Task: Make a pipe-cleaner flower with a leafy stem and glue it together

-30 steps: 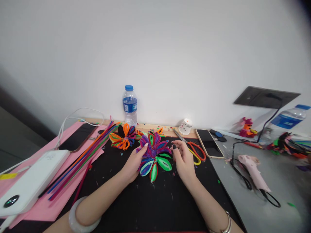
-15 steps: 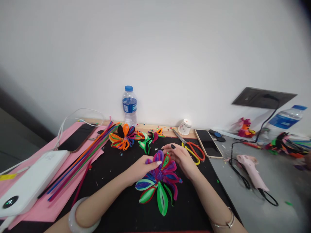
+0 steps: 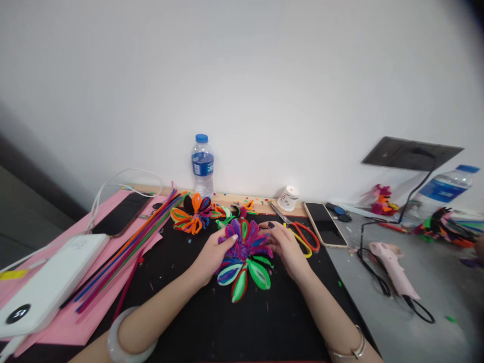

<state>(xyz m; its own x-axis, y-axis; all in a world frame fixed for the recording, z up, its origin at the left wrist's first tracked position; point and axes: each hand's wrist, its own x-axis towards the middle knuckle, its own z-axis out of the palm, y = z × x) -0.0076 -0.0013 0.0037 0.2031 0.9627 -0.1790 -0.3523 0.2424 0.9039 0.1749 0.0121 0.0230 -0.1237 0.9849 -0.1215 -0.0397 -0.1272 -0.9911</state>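
Our left hand (image 3: 214,254) pinches the multicoloured fuzzy looped flower (image 3: 244,257); our right hand (image 3: 286,247) curls loosely at its edge, grip unclear, beside the red-and-yellow-handled scissors (image 3: 304,236).

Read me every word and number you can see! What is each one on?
Nothing is clear enough to quote.
Left bottle: white writing on its blue label, too small.
Right bottle: writing on its blue label, too blurred.
White cup: dark marks, too small.
White power bank: glowing marks on its dark round display, too blurred, and a faint mark near its far end.
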